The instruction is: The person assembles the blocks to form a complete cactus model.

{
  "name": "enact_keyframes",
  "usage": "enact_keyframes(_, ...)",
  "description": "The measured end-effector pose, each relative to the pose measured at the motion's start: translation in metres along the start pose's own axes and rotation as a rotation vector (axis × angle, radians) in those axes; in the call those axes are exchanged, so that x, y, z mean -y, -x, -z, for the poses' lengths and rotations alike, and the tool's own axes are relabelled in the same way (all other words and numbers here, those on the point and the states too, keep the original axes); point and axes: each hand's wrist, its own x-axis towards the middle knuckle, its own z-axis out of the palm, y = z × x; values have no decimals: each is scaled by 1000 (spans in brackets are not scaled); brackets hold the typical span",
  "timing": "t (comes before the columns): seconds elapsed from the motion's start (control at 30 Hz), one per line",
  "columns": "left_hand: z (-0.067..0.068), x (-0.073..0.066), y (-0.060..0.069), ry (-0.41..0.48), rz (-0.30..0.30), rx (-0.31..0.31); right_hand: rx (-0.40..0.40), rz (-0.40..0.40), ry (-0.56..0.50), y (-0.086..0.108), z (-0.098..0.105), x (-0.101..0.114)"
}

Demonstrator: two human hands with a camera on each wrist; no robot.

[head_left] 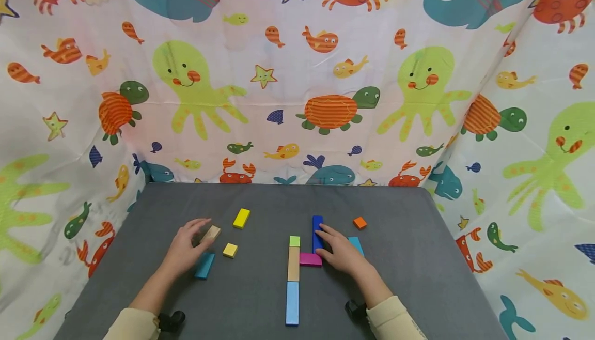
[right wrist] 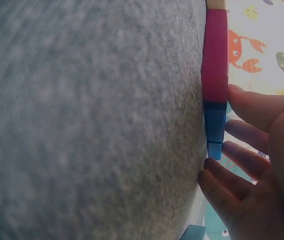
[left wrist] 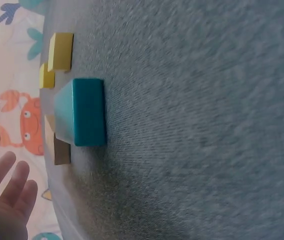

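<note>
And here, over toward the tabletop's left edge, the left hand hovers loose and spread above a bare wooden block, thumb and fingers apart, gripping nothing. A teal block lies just nearer the front, with a small yellow block to its right and a longer yellow block nearer the far edge. Now right of centre: the right hand lies relaxed, fingers spread, fingertips touching the dark blue block without closing round it. That block points at the far edge, its near end meeting the pink block, which touches the tan block in the middle. Lime block beyond that, pale blue block toward the near edge: one straight row! Nearer the right edge sit an orange block and a partly hidden turquoise block. Tiny dark marks on the right sleeve are too small to read.
</note>
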Motion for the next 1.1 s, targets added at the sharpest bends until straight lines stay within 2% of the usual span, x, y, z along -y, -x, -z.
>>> enact_keyframes(0.2, 3, 6, -16, 30, 9, 45, -2, 10, -7, 0, 1, 0)
enact_keyframes(0.27, 4, 8, -22, 53, 16, 93, -2, 4, -7, 0, 2, 0)
enact_keyframes(0.37, 6, 11, -30, 92, 24, 202, -1, -1, -9, 0, 2, -1)
enact_keyframes(0.47, 6, 15, -34, 99, -2, 296, 8, -3, -7, -1, 3, 0)
enact_keyframes(0.57, 6, 18, -35, 61, -40, 357, 12, -1, -10, -1, 3, 0)
enact_keyframes(0.7, 5, 18, -35, 24, -8, 380, 12, 4, -20, -1, 4, 1)
enact_keyframes(0.8, 4, 17, -36, 25, 40, 369, 15, 8, -21, -1, 5, 0)
enact_keyframes(1.1, 7, 15, -43, 37, 125, 361, 21, 7, -27, -2, 7, 0)
